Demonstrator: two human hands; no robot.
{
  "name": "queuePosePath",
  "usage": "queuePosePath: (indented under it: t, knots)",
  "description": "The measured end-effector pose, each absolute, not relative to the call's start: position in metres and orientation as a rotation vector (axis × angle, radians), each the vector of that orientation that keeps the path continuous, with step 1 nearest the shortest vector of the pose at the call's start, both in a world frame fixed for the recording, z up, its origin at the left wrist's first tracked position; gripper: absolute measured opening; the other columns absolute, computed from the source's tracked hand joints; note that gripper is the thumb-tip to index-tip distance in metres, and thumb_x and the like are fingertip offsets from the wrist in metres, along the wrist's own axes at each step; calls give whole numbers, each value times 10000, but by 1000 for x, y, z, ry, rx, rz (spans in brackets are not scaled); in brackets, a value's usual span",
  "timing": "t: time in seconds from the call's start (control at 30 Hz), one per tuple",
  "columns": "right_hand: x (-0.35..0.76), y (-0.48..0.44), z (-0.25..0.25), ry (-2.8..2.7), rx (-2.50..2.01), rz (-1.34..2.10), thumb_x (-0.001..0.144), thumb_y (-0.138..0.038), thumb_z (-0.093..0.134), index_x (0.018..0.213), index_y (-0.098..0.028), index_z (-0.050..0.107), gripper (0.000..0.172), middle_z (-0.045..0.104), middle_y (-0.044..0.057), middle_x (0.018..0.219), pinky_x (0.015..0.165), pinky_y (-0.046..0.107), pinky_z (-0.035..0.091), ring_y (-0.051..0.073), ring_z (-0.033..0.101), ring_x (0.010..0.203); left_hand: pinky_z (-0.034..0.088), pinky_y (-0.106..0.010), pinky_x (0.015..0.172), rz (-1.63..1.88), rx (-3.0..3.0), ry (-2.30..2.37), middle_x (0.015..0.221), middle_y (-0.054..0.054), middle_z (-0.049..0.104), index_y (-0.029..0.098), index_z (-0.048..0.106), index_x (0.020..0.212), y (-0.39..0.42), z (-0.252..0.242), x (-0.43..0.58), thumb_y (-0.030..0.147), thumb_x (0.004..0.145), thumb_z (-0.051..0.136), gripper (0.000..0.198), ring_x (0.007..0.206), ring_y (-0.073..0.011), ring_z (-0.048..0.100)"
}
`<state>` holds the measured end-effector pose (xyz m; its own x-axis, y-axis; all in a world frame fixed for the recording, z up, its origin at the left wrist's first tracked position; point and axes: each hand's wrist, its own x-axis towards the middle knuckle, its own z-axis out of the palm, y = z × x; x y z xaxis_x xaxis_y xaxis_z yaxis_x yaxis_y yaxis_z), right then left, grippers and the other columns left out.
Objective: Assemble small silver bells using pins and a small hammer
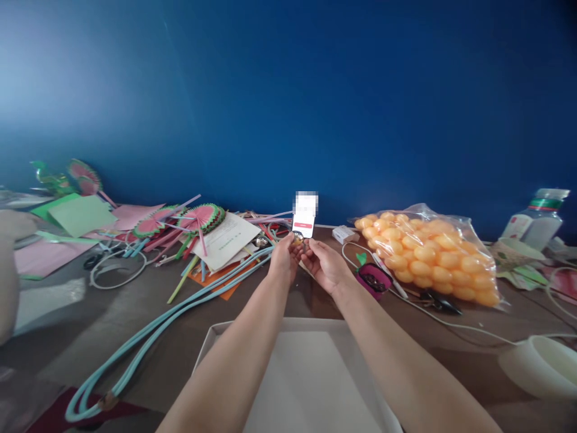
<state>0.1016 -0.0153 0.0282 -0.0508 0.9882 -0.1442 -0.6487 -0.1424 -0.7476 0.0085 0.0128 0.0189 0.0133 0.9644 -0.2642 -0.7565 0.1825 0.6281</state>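
My left hand point(283, 257) and my right hand point(325, 263) meet above the brown table point(162, 337), fingers pinched together on a small round golden object point(298, 239), perhaps a bell. Both hands touch it. Just behind it stands a white card point(303, 224) with a red stripe; whether a hand holds the card is unclear. Below my forearms lies a white tray point(211, 340).
A clear bag of orange balls point(433, 252) lies right. Pink and green paper fans point(201, 218), coloured straws, paper sheets and light-blue tubing point(148, 337) crowd the left. A magenta case point(375, 280), white cable, bottle point(538, 222) and white bowl point(541, 364) sit right. Another person's arm point(8, 270) shows at far left.
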Motion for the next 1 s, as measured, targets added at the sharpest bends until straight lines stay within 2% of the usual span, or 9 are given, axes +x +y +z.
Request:
queuePosePath:
  t: [0.17,0.33,0.7,0.87,1.0]
  knots:
    - [103,-14,27,-505,-773,1634,829,-139,654,729,-158,614,109,569,-37,585,537,124,536,43,537,505,488,-210,573,1368,350,740,676,-57,625,121,612,836,13,18,9,224,848,570,112,558,-102,573]
    - [104,-13,25,-482,-804,1660,863,-109,582,702,-152,605,167,575,-21,592,498,119,515,42,522,493,477,-202,549,1365,340,754,665,-60,619,113,606,819,11,20,10,217,858,559,121,553,-103,576]
    - [107,-9,19,-531,-818,1618,772,8,573,755,-113,664,152,624,-1,619,533,111,531,42,564,513,468,-180,530,1364,320,782,635,-45,602,111,603,800,12,20,9,226,872,549,147,517,-85,561]
    - [107,-10,20,-554,-804,1618,745,-2,611,811,-98,699,145,671,25,666,537,114,541,57,604,551,451,-170,504,1371,318,771,616,-28,592,118,599,794,11,21,9,231,851,571,130,490,-76,540]
    - [107,-11,21,-581,-806,1590,763,-64,662,777,-110,701,62,682,22,679,530,110,537,58,610,566,458,-168,515,1381,329,744,635,-26,607,122,602,811,10,21,9,223,836,585,105,500,-74,550]
